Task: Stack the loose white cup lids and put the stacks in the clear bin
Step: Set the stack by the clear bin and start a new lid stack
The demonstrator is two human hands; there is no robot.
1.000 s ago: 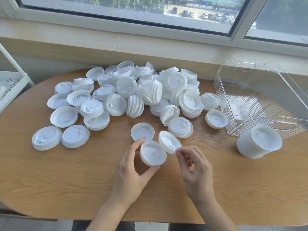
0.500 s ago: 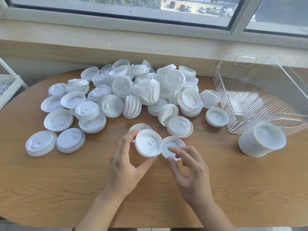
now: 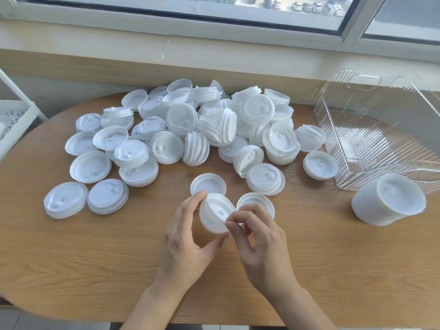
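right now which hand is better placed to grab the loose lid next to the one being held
Right. The right hand hovers directly over that loose lid, while the left hand grips the held lid.

One head-worn wide-angle view looks forward and down, close over the wooden table (image 3: 71, 258) toward the window (image 3: 214, 10).

Clear bin (image 3: 371, 129) cut off rt, maybe.

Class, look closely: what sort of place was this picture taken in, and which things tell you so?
Probably an upper-floor room used as a sorting workspace: a wooden table stands under a window overlooking parked cars, with a white shelf rack beside it.
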